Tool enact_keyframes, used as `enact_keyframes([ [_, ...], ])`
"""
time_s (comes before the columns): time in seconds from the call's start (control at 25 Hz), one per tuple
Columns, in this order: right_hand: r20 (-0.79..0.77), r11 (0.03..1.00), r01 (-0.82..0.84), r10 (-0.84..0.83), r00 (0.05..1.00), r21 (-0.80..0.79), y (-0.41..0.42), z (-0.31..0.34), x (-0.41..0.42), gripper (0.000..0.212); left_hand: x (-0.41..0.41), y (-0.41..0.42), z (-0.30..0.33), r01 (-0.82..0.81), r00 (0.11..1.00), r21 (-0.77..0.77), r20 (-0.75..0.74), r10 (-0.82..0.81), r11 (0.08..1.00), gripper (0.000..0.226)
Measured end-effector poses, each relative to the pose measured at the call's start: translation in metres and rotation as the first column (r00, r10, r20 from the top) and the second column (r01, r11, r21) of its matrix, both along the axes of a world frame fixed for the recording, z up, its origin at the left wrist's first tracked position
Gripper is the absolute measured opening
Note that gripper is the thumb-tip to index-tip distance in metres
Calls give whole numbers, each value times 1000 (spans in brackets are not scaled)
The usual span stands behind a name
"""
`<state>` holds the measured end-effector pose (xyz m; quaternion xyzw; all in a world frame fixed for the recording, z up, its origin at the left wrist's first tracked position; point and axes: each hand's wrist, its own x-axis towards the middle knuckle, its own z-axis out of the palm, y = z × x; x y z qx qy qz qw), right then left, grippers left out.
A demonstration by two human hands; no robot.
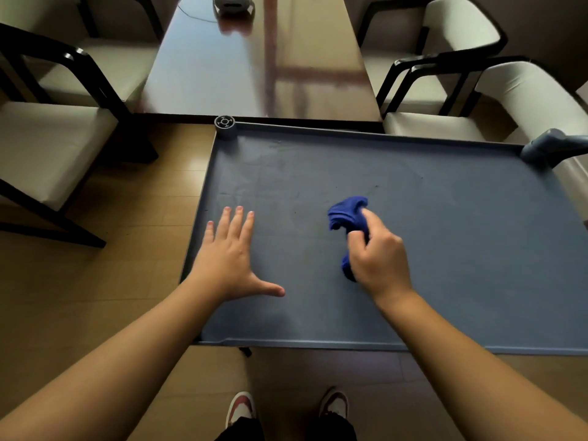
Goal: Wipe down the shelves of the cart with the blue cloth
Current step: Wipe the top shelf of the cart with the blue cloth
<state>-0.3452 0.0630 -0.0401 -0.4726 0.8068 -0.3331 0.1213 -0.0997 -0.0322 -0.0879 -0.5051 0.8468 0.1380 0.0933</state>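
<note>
The cart's grey-blue top shelf (445, 218) fills the middle of the head view, with a raised rim all round. A crumpled blue cloth (346, 214) sits near the shelf's middle, and my right hand (378, 253) is shut on it, bunches of cloth sticking out above and below my fist. My left hand (230, 253) hovers flat over the shelf's left side, fingers spread, holding nothing. The lower shelves are hidden under the top one.
A dark glossy table (254, 58) butts against the cart's far edge. Cream chairs with black frames stand to the left (47, 138) and right (509, 100). A round post cap (224, 122) marks the shelf's far-left corner. Wooden floor lies to the left.
</note>
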Motion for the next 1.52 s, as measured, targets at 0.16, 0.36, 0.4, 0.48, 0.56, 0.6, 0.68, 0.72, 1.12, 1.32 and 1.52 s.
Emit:
enact_keyframes([
  [0.16, -51, 921, -360, 371, 927, 151, -24, -32, 59, 45, -8, -5, -19, -67, 998, 127, 30, 64, 990, 181],
  [0.36, -218, 842, -332, 451, 866, 425, -50, -77, 84, 74, -6, -6, -33, -88, 996, 151, 13, 87, 985, 188],
  [0.4, -236, 843, -331, 456, 858, 424, -51, -82, 85, 77, -6, -7, -36, -89, 996, 135, 14, 88, 987, 188],
  [0.48, -218, 847, -345, 456, 863, 405, -52, -88, 79, 70, -6, -6, -37, -99, 995, 120, 8, 99, 988, 188],
  [0.56, -177, 849, -359, 451, 875, 388, -48, -90, 71, 65, -6, -4, -37, -104, 995, 101, 4, 104, 989, 188],
  [0.6, -157, 846, -373, 457, 876, 381, -46, -91, 68, 64, -6, -2, -37, -107, 994, 95, 10, 106, 990, 188],
  [0.68, -143, 847, -394, 466, 873, 358, -40, -90, 57, 63, -8, -1, -36, -104, 994, 92, 23, 102, 990, 188],
  [0.72, -151, 848, -400, 472, 869, 348, -37, -89, 51, 63, -9, -1, -35, -105, 994, 93, 28, 103, 990, 188],
  [1.12, -274, 918, -231, 325, 905, 324, 21, -80, -46, 56, -10, -5, -31, -95, 995, 117, 43, 91, 988, 185],
  [1.32, -337, 934, 1, 128, 933, 359, 68, -74, -122, 55, -11, -3, -30, -94, 996, 118, 21, 92, 989, 185],
  [1.52, -233, 942, 179, -113, 966, 283, 67, -64, -132, 49, -10, -2, -27, -103, 995, 121, 7, 103, 987, 187],
])
